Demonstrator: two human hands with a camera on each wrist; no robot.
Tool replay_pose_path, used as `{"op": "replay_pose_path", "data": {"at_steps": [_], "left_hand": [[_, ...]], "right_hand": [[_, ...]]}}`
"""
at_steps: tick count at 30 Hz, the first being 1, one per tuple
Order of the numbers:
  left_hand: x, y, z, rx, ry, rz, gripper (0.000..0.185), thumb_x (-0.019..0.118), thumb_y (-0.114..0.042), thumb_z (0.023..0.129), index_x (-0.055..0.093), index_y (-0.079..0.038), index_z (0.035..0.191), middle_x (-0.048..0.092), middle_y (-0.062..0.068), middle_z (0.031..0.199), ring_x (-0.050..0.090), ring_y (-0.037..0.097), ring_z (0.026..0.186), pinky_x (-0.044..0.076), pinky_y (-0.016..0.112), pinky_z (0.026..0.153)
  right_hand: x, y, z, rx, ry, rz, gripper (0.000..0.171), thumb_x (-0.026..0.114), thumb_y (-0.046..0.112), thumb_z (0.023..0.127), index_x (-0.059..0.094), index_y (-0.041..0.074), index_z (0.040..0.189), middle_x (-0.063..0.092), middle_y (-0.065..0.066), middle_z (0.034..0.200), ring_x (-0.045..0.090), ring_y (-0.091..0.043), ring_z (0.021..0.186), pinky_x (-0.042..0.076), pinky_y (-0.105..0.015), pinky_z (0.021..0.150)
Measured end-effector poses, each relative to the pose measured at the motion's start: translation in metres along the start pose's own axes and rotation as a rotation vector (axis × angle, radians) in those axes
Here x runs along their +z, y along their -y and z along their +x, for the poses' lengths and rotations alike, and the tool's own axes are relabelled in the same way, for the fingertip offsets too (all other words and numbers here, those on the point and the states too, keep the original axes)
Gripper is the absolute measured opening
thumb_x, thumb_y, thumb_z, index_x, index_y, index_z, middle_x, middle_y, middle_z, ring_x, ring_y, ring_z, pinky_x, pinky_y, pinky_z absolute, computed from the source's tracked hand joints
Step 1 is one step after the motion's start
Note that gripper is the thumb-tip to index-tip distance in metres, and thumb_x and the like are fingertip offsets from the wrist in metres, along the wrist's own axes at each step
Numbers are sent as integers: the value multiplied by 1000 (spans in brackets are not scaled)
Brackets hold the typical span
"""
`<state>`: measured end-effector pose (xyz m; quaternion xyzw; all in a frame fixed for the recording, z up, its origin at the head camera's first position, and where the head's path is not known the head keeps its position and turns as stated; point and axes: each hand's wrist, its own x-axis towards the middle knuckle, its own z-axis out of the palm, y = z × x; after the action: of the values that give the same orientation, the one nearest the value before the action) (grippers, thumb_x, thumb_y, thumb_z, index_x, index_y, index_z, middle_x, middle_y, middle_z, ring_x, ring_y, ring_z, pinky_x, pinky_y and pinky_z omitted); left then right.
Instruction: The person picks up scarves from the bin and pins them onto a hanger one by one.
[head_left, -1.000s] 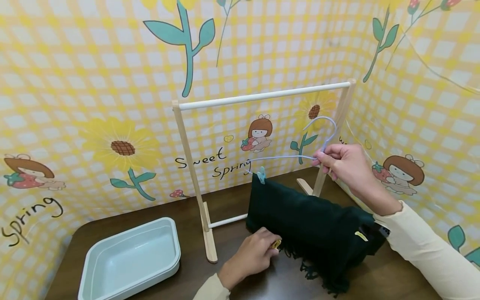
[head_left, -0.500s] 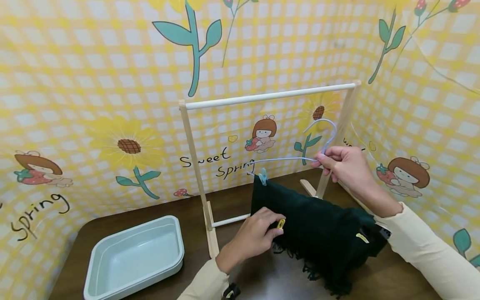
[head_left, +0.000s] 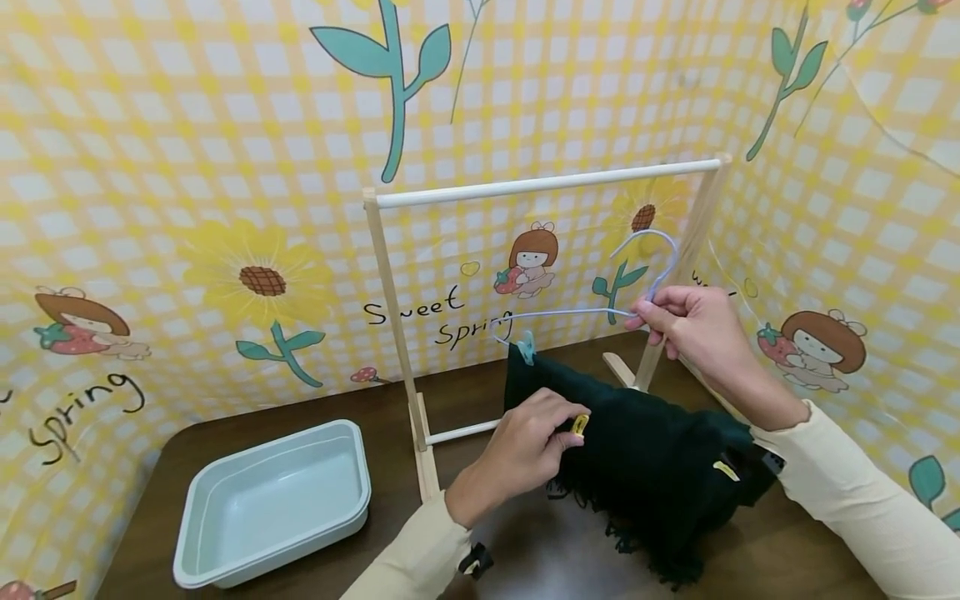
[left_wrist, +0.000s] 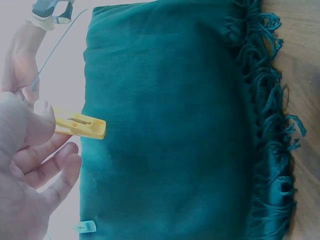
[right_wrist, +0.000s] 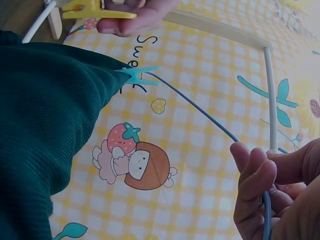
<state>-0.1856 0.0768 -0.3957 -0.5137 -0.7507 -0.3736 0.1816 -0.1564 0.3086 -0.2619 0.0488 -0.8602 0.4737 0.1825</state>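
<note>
**Clipping the green scarf to the hanger**

My left hand (head_left: 525,454) pinches a yellow clip (head_left: 580,424) tight at the top edge of the dark green scarf (head_left: 652,467). My right hand (head_left: 693,325), at 2 o'clock from the left one, has its grip closed around the thin blue hanger (head_left: 570,313). A blue clip (head_left: 527,347) fastens the scarf's corner to the hanger. The scarf hangs down to the brown desk (head_left: 225,596), in front of the wooden rack (head_left: 540,183). A pale tray (head_left: 273,500) sits at 9 o'clock.

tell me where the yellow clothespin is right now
In the head view the yellow clothespin sits near centre, pinched in the left hand against the dark green scarf, below the blue clip on the wire hanger.
</note>
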Motion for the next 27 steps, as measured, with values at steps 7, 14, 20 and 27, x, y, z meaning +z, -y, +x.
{"op": "replay_pose_path", "data": {"at_steps": [7, 14, 20, 27], "left_hand": [[-2, -2, 9, 52, -53, 20, 26, 79, -6, 87, 74, -5, 113, 74, 2, 101, 64, 14, 100, 55, 21, 86], [-3, -6, 21, 88, -104, 42, 27, 81, -7, 85, 75, -6, 110, 75, 1, 99, 65, 13, 97, 55, 20, 86], [0, -13, 34, 93, -125, 46, 24, 80, -10, 86, 75, -7, 109, 75, 0, 97, 65, 11, 95, 54, 17, 82], [2, -21, 47, 103, -151, 34, 24, 81, -9, 85, 75, -6, 109, 75, 0, 95, 64, 10, 93, 51, 13, 79]], "right_hand": [[1, 5, 2, -1, 13, -23, 33, 64, 25, 101, 74, -5, 98, 76, 13, 77, 57, -11, 54, 47, -26, 47], [4, 8, 3, -4, 26, -23, 34, 65, 28, 101, 74, -5, 100, 77, 9, 80, 58, -13, 55, 48, -26, 49], [6, 7, 5, -17, 18, -2, 32, 65, 24, 101, 74, -7, 96, 76, 13, 76, 59, -11, 55, 48, -26, 47], [8, 6, 2, -5, 15, 62, 34, 66, 22, 100, 69, -12, 94, 77, 12, 76, 59, -9, 56, 47, -23, 46]]}}
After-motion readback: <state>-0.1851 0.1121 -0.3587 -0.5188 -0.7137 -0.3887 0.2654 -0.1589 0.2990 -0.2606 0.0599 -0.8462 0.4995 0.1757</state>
